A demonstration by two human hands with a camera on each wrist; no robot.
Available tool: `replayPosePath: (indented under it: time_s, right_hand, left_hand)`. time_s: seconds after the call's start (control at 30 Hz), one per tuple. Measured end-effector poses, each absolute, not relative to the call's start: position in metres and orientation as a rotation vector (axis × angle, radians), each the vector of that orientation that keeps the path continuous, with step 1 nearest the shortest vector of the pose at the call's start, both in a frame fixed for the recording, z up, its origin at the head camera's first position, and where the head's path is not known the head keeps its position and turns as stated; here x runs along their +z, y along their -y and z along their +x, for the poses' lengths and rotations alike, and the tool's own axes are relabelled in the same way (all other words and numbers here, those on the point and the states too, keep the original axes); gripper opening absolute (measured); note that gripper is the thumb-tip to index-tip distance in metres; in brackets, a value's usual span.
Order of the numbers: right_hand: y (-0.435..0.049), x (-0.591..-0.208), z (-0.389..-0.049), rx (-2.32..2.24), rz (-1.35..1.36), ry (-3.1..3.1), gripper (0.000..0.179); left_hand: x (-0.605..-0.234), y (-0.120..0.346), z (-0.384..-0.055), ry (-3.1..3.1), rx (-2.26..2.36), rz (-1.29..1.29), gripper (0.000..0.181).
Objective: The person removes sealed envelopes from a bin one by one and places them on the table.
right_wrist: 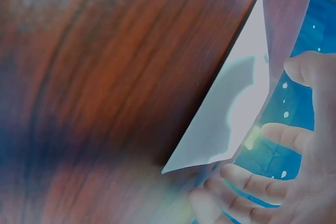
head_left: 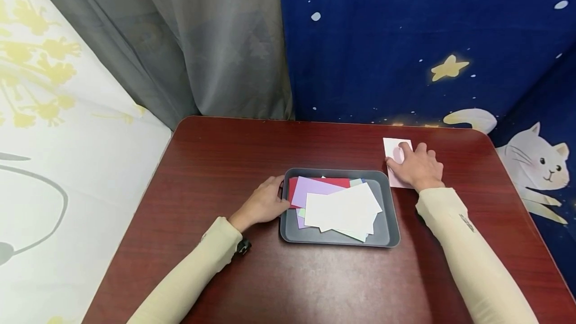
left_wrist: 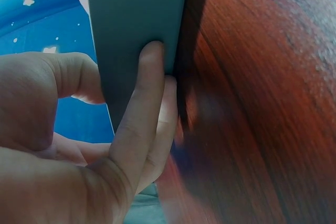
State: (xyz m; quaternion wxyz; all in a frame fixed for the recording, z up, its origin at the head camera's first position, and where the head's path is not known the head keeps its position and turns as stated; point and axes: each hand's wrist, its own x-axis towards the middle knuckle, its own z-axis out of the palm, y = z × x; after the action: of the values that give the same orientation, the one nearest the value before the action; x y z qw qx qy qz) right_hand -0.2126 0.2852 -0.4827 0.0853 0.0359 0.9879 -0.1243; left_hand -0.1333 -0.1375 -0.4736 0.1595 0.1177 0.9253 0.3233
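Observation:
A dark grey rectangular tray (head_left: 392, 221) holds a loose pile of paper cards, with white cards (head_left: 344, 209) on top and purple (head_left: 310, 189) and red cards (head_left: 337, 181) partly covered. My left hand (head_left: 264, 201) grips the tray's left side; in the left wrist view the fingers (left_wrist: 147, 82) lie along the outer wall, the thumb across the rim. To the tray's right, a pale pink and white card (head_left: 392, 150) lies on the table. Over it, my right hand (head_left: 418, 166) has its fingers spread; the right wrist view shows fingertips apart from the card (right_wrist: 231, 98).
The reddish-brown wooden table (head_left: 225, 154) carries the tray and the card. A grey curtain (head_left: 225, 39) and a blue star-patterned curtain (head_left: 382, 39) hang behind its far edge. White printed fabric (head_left: 67, 189) hangs at the left.

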Motion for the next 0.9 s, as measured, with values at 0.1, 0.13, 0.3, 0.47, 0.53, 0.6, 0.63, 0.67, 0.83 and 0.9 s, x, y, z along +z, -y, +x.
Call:
replayPosePath:
  time_s: [0.1,0.13,0.3,0.47,0.53,0.6,0.63,0.67,0.83,0.9]
  right_hand:
    - [-0.284,-0.482,-0.208,-0.383,0.099,-2.975,0.079]
    - [-0.283,-0.481,-0.207,-0.386,0.094,-2.986,0.078]
    - [-0.276,-0.475,-0.199,-0.395,0.047,-3.039,0.075]
    - [-0.264,-0.466,-0.189,-0.422,-0.025,-3.083,0.072]
    - [-0.258,-0.461,-0.184,-0.418,-0.063,-3.100,0.071]
    - [-0.250,-0.456,-0.179,-0.415,-0.100,-3.117,0.069]
    - [-0.246,-0.454,-0.176,-0.415,-0.120,-3.125,0.067]
    - [-0.242,-0.452,-0.174,-0.417,-0.143,-3.131,0.065]
    - [-0.221,-0.444,-0.163,-0.436,-0.259,-3.169,0.055]
    - [-0.213,-0.443,-0.159,-0.427,-0.314,-3.181,0.053]
  left_hand:
    - [-0.474,0.138,-0.134,-2.639,0.925,0.335,0.075]
    - [-0.474,0.138,-0.134,-2.639,0.924,0.331,0.075]
    - [-0.474,0.137,-0.135,-2.639,0.916,0.315,0.076]
    - [-0.473,0.138,-0.135,-2.638,0.913,0.311,0.075]
    - [-0.472,0.138,-0.135,-2.638,0.910,0.315,0.075]
    - [-0.472,0.138,-0.135,-2.639,0.910,0.323,0.074]
    - [-0.472,0.138,-0.135,-2.639,0.908,0.325,0.074]
    - [-0.471,0.138,-0.135,-2.637,0.908,0.325,0.074]
    - [-0.470,0.138,-0.135,-2.630,0.905,0.317,0.075]
    - [-0.470,0.138,-0.135,-2.624,0.910,0.313,0.075]
